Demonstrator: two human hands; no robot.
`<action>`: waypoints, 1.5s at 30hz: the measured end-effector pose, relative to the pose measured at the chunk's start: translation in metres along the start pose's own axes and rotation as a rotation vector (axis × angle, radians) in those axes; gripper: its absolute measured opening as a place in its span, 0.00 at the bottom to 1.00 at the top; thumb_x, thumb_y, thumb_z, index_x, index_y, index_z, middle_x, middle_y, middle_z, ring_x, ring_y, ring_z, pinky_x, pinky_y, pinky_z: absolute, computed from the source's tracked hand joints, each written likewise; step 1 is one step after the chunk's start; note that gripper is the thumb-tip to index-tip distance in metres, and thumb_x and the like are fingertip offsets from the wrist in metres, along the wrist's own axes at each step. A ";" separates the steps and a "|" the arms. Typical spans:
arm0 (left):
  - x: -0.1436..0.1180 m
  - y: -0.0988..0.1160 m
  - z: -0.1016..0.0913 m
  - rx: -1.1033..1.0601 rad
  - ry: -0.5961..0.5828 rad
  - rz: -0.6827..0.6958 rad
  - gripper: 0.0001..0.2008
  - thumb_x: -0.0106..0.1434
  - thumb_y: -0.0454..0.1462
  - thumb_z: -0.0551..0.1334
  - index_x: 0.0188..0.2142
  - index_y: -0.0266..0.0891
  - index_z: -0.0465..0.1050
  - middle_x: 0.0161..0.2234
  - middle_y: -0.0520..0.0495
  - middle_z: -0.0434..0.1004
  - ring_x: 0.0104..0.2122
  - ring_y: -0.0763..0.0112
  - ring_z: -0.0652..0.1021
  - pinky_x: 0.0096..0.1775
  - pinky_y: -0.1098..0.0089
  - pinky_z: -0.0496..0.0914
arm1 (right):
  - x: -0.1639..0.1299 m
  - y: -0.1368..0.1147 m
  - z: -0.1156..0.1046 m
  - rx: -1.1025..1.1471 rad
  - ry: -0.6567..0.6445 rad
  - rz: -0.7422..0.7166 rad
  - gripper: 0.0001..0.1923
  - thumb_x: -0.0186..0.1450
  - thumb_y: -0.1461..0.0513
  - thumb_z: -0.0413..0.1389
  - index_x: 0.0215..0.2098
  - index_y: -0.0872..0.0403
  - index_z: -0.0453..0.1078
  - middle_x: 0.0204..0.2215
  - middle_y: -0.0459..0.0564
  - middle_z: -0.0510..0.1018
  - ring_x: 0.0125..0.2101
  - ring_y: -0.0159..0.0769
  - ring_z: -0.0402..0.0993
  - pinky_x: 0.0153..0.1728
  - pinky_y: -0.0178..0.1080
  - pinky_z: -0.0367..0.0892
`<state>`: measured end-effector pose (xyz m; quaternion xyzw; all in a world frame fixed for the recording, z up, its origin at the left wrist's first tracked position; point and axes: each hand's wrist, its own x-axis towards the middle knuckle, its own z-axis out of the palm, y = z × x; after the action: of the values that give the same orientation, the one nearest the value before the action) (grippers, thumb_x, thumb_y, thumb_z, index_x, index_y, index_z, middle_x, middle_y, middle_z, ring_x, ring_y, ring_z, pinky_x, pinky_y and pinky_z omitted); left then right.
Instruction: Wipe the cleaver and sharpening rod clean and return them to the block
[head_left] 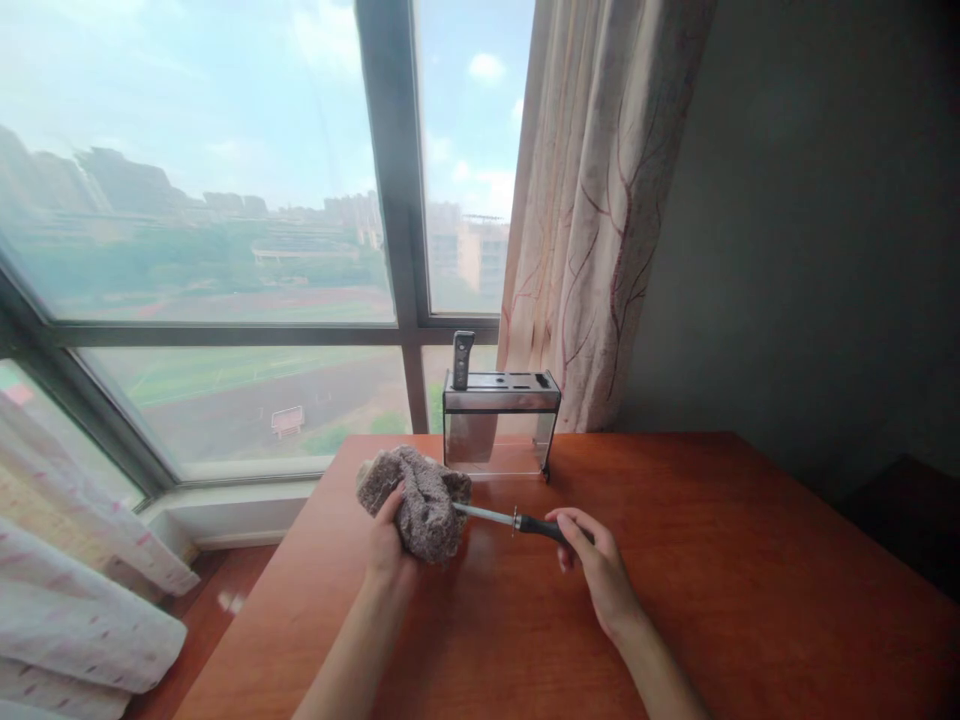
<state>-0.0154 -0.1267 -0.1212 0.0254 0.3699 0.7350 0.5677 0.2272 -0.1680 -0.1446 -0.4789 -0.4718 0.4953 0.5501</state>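
Note:
My left hand (390, 545) is closed around a bunched grey-brown cloth (427, 510), held above the table. A honing steel (487, 514) with a black handle runs from the cloth toward the right, and its far end is hidden in the folds. The handle's end is gripped by my right hand (592, 555), thumb and fingers wrapped on it. Just beyond the cloth stands a clear-sided knife block (501, 398) with a dark top. One knife (463, 360) is in its left slot, its grey handle upright and its broad blade visible through the clear side.
The reddish-brown wooden table (712, 560) spreads under both hands, with its far edge just behind the knife block. Behind it are a large window (225, 200) and a patterned curtain (600, 200). Another curtain (67, 600) hangs at the lower left.

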 end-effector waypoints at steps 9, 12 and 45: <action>-0.002 0.002 0.003 -0.024 0.004 -0.006 0.08 0.61 0.30 0.58 0.38 0.33 0.74 0.29 0.45 0.81 0.29 0.65 0.81 0.40 0.66 0.76 | 0.000 -0.002 -0.002 0.003 -0.005 0.004 0.16 0.63 0.50 0.54 0.35 0.55 0.71 0.17 0.43 0.67 0.20 0.30 0.62 0.21 0.32 0.58; -0.003 0.002 0.002 -0.020 -0.014 -0.013 0.07 0.61 0.31 0.58 0.37 0.33 0.74 0.28 0.46 0.81 0.30 0.65 0.81 0.40 0.66 0.76 | -0.001 -0.003 -0.002 -0.004 -0.008 -0.001 0.16 0.63 0.50 0.54 0.35 0.55 0.71 0.18 0.43 0.68 0.21 0.30 0.62 0.22 0.32 0.58; 0.000 0.002 0.001 -0.030 0.002 -0.018 0.10 0.60 0.30 0.58 0.40 0.33 0.74 0.30 0.44 0.81 0.33 0.63 0.81 0.42 0.65 0.75 | -0.003 -0.006 -0.001 -0.060 0.001 -0.042 0.16 0.63 0.51 0.54 0.38 0.55 0.72 0.19 0.44 0.68 0.22 0.33 0.64 0.24 0.34 0.61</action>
<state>-0.0164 -0.1260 -0.1193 0.0129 0.3594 0.7353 0.5744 0.2284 -0.1711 -0.1391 -0.4855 -0.4961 0.4692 0.5459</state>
